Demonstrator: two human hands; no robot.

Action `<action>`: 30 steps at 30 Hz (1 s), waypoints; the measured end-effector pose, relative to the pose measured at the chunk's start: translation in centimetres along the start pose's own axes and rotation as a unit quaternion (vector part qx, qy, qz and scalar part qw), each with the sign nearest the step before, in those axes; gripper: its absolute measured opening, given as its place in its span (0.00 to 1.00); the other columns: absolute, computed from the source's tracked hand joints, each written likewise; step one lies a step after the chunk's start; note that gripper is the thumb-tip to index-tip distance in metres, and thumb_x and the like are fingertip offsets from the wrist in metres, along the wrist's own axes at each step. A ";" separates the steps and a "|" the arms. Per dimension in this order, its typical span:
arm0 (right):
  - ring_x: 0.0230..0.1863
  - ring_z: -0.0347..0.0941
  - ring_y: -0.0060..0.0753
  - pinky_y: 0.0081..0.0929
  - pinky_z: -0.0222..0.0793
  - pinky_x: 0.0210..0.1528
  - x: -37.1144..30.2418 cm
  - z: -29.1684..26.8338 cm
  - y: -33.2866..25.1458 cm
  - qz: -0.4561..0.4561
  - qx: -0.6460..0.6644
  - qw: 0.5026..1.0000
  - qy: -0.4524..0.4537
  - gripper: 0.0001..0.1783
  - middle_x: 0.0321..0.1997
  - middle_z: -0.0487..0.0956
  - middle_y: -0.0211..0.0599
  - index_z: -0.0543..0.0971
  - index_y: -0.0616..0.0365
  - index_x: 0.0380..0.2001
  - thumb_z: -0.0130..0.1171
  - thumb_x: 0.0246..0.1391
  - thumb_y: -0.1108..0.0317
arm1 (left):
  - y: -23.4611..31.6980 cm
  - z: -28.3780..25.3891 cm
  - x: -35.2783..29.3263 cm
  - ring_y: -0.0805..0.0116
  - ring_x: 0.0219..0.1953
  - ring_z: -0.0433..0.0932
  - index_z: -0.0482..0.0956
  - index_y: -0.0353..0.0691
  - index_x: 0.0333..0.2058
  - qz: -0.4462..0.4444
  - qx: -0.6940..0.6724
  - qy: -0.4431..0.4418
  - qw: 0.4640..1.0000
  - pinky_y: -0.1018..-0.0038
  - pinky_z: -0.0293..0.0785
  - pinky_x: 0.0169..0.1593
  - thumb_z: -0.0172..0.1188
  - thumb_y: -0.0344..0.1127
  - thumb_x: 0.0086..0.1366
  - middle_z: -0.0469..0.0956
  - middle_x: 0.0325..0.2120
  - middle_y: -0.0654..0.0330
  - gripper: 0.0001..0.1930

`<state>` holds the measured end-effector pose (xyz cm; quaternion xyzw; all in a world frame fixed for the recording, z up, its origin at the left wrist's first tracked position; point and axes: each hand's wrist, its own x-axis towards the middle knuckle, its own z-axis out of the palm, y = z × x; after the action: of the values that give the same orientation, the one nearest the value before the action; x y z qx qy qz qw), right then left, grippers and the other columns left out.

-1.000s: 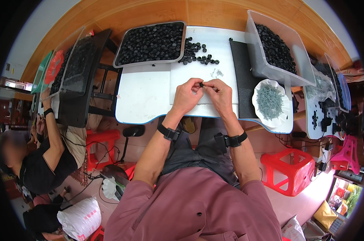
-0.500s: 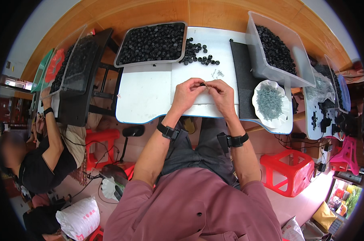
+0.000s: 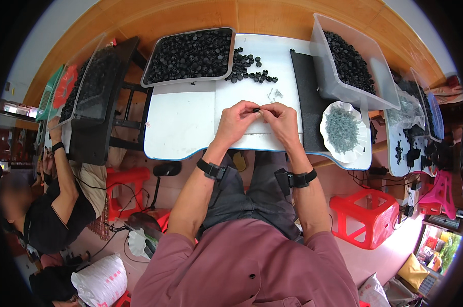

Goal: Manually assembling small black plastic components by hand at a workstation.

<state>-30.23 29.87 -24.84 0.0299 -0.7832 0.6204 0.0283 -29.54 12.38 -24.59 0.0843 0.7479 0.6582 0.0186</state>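
Note:
My left hand (image 3: 236, 121) and my right hand (image 3: 283, 122) meet over the white work surface (image 3: 183, 120) near its front edge. Between their fingertips is a small round black cap (image 3: 256, 109). The left fingers pinch it. The right thumb and forefinger press together at its side; whatever they hold is too small to make out. Beyond my hands lie a few tiny clear pieces (image 3: 277, 94). Farther back, loose black caps (image 3: 257, 77) are scattered beside a tray (image 3: 185, 82) heaped with similar caps.
To the right, a clear bin (image 3: 321, 64) of black parts stands behind a white scalloped plate (image 3: 363, 137) of thin grey-green pieces. A black mat (image 3: 310, 110) lies left of them. A red stool (image 3: 386, 222) is at lower right. A co-worker in a black shirt (image 3: 48, 225) sits at left.
My hands stay together at the cap, with slight finger movement. The view has shifted a little. At left, the co-worker's arm has moved slightly.

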 end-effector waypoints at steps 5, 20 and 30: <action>0.28 0.78 0.20 0.22 0.73 0.31 0.0 0.2 0.2 -0.003 -0.007 1.000 -0.003 0.09 0.27 0.85 0.37 0.87 0.67 0.36 0.68 0.54 0.73 | -0.1 -0.2 0.2 0.74 0.43 0.84 0.81 0.31 0.46 -0.010 -0.015 -0.014 1.000 0.78 0.80 0.49 0.68 0.25 0.66 0.86 0.39 0.56 0.11; 0.29 0.78 0.24 0.24 0.73 0.34 0.1 -0.5 -0.2 -0.017 -0.008 1.000 -0.017 0.09 0.28 0.84 0.40 0.87 0.65 0.36 0.66 0.54 0.71 | 0.6 0.3 0.3 0.79 0.39 0.81 0.83 0.32 0.42 -0.037 0.012 0.022 0.999 0.81 0.77 0.45 0.66 0.25 0.66 0.86 0.37 0.61 0.07; 0.29 0.79 0.26 0.24 0.74 0.35 -0.7 -0.5 0.6 -0.049 0.056 0.996 0.045 0.07 0.31 0.85 0.40 0.86 0.66 0.36 0.66 0.55 0.73 | -0.1 0.8 0.0 0.77 0.39 0.82 0.82 0.30 0.46 -0.030 -0.011 0.065 0.997 0.80 0.78 0.46 0.66 0.26 0.67 0.86 0.37 0.60 0.10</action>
<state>-29.54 30.51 -25.36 0.0417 -0.7429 0.6616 0.0926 -29.44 13.15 -24.77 0.0181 0.7426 0.6694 -0.0095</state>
